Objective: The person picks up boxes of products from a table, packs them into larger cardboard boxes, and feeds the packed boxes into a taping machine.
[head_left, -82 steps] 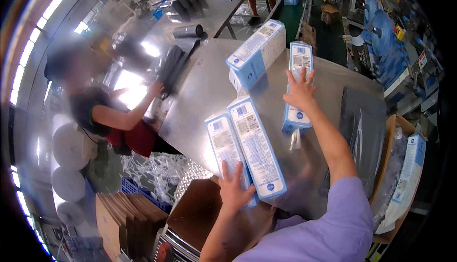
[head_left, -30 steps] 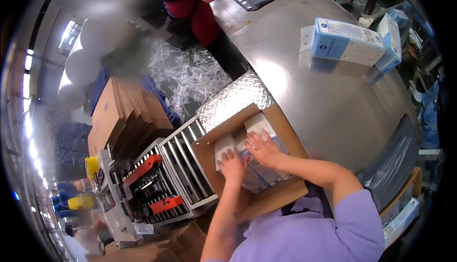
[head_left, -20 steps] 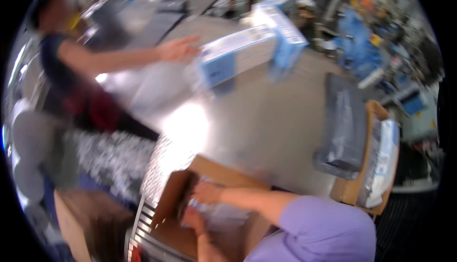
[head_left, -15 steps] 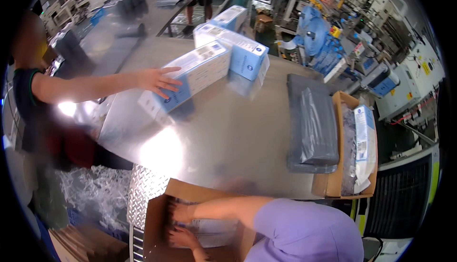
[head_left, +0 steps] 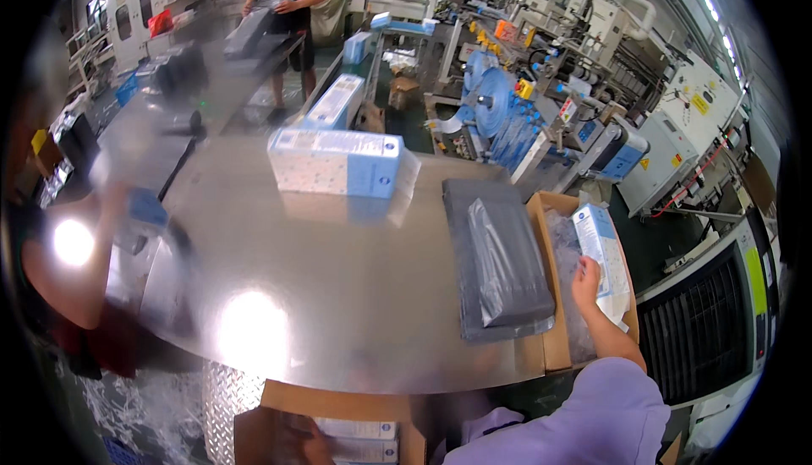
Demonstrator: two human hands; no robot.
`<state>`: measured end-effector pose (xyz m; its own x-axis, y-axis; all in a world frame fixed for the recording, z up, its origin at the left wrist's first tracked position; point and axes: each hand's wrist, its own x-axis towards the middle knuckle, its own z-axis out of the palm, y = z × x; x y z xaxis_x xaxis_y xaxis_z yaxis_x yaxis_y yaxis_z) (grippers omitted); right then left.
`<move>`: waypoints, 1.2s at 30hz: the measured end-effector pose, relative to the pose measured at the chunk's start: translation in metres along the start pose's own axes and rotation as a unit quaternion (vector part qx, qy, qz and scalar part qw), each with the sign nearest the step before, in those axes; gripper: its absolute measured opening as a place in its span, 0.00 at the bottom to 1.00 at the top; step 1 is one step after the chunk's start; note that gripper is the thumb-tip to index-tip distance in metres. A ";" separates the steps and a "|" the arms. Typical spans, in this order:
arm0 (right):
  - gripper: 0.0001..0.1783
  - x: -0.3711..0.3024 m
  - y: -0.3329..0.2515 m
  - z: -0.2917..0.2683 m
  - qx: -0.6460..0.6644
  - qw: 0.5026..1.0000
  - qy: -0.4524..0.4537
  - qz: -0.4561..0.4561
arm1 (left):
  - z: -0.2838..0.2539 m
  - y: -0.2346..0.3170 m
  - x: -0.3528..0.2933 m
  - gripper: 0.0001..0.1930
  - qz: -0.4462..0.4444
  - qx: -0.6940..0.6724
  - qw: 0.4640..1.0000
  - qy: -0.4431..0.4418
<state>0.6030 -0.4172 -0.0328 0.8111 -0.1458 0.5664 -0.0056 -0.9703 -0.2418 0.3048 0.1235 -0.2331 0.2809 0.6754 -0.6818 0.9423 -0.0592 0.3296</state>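
Note:
My right hand [head_left: 585, 283] reaches over an open brown carton [head_left: 541, 224] at the table's right edge. Its fingers are curled together beside a blue-and-white printed pack [head_left: 599, 241] that lies on clear plastic bags [head_left: 565, 266]; what they hold, if anything, is hidden. Down at the lower edge, my left hand [head_left: 311, 441] is inside another open carton [head_left: 338, 387], dark and blurred, so its fingers cannot be made out. White-and-blue boxes [head_left: 359, 440] lie in that carton just right of this hand.
Flat grey plastic bags [head_left: 503, 262] are stacked beside the right carton. A blue-and-white box [head_left: 338, 161] stands on the metal table [head_left: 355, 296], another [head_left: 337, 101] behind it. A co-worker's arm [head_left: 89, 254] is at the left; another person [head_left: 292, 0] stands far back.
My right hand has left the lower carton and moved up to the right carton. The co-worker has taken the nearest box off the table to the left. The view has shifted.

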 end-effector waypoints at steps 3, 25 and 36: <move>0.24 -0.063 0.067 -0.003 -0.192 0.928 -0.260 0.183 | 0.023 0.028 -0.087 0.43 0.029 0.180 0.983 -0.007; 0.08 -0.092 0.080 0.003 -0.095 0.916 -0.339 0.191 | -0.144 0.019 -0.223 0.14 0.368 0.146 0.812 0.429; 0.14 0.006 -0.132 -0.032 0.673 0.688 -0.153 0.225 | -0.096 -0.077 -0.196 0.21 0.105 -0.044 0.903 0.414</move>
<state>0.5899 -0.2959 0.0283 0.9907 -0.1249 0.0532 0.0830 0.2472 -0.9654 0.1600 0.0665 -0.0622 0.1845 0.9765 0.1113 0.8559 -0.2153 0.4702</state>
